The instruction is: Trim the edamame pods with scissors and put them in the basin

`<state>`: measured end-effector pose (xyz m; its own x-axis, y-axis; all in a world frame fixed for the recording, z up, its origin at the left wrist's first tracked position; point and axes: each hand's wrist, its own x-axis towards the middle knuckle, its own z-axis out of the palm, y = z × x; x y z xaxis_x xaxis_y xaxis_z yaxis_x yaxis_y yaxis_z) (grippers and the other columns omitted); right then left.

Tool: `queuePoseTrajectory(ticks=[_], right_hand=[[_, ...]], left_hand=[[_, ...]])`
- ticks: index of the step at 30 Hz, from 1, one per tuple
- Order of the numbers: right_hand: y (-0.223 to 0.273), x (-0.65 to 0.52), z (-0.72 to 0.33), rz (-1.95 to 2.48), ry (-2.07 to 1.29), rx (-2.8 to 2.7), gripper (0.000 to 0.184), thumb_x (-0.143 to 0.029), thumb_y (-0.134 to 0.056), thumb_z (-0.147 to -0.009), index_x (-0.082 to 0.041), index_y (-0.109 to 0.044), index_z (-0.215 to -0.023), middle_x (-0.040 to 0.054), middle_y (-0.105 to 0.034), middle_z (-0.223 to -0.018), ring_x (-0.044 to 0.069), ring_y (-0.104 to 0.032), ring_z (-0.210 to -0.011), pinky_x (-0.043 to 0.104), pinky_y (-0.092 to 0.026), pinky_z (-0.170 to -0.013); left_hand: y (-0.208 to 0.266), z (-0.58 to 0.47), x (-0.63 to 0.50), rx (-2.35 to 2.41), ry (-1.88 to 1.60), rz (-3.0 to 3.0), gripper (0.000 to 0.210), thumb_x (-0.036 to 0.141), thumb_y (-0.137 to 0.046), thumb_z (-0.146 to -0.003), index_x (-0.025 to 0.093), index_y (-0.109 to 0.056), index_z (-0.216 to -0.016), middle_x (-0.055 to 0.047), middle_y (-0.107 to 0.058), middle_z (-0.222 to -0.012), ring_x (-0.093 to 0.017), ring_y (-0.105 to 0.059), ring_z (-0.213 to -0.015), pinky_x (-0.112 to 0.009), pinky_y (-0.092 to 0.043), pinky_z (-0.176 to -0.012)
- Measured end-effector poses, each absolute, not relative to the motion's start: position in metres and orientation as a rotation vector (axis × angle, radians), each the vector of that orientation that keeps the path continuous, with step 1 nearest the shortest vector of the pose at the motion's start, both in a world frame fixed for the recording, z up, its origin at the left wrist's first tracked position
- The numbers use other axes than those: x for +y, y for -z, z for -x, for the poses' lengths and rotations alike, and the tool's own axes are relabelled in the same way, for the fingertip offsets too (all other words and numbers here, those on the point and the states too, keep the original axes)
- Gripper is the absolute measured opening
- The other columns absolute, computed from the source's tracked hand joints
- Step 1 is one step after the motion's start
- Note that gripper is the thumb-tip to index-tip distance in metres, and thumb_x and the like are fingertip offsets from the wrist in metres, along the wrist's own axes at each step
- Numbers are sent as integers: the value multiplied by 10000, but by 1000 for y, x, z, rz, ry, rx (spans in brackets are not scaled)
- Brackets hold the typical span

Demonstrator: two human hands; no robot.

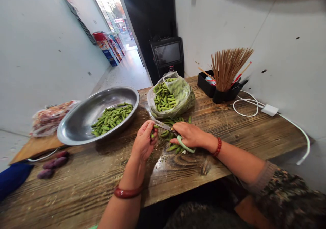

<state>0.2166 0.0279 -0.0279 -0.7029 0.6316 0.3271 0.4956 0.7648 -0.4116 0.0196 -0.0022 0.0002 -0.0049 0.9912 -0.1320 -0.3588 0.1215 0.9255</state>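
My left hand (145,139) pinches a green edamame pod (155,126) between thumb and fingers. In my right hand (189,134) is a pair of scissors (183,144) with pale green handles, its blades pointing left to the pod. Loose edamame pods (175,147) lie on the wooden table beneath and beside the scissors. Behind them a clear plastic bag (184,96) stands open, full of pods. To the left, a wide steel basin (76,123) holds a heap of pods (112,118) on its right side.
A bag of reddish food (52,118) and several purple fruits (54,163) lie left on the wooden table (96,181). At the back right stand a black organizer (205,84) with skewers (226,67) and a white cable (271,110). A black screen device (168,54) is behind.
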Motion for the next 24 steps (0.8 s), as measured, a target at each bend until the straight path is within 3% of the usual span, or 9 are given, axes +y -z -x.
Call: queuePoseTrajectory(ticks=[9, 12, 15, 18, 24], right_hand=[[21, 35, -222, 867, -458, -2343, 262, -358, -659, -833, -186, -468, -785, 13, -535, -755, 150, -468, -684, 261, -347, -635], [18, 40, -226, 883, -475, -2288, 253, -356, -626, -857, -185, -459, -774, 9, -525, -751, 148, -470, -685, 262, -349, -637], [16, 40, -227, 877, -459, -2300, 250, -365, -631, -854, -180, -472, -795, 18, -529, -774, 153, -472, -701, 267, -352, -649], [16, 38, -226, 873, -446, -2320, 259, -373, -647, -842, -179, -482, -800, 22, -532, -779, 156, -467, -704, 269, -355, -655], [18, 38, -224, 868, -454, -2330, 254, -367, -662, -833, -177, -495, -807, 29, -547, -786, 164, -481, -719, 277, -373, -674]], left_hand=[[2, -9, 4, 1073, -1275, -781, 260, 338, -658, -736, 167, -468, -685, 22, -539, -666, -49, -421, -454, -138, -242, -351], [8, -11, 5, 1289, -1194, -1141, 189, 315, -697, -714, 167, -588, -757, 26, -562, -637, -69, -437, -465, -159, -267, -394], [18, -15, 6, 1483, -1106, -1590, 92, 242, -719, -668, 180, -681, -725, -14, -637, -666, -140, -544, -620, -220, -403, -566], [27, -15, 8, 1531, -986, -1878, 74, 217, -714, -658, 211, -712, -732, -42, -700, -753, -204, -598, -746, -295, -434, -714], [30, -15, 8, 1582, -791, -2145, 77, 187, -639, -727, 216, -704, -758, -52, -668, -754, -201, -590, -734, -298, -422, -703]])
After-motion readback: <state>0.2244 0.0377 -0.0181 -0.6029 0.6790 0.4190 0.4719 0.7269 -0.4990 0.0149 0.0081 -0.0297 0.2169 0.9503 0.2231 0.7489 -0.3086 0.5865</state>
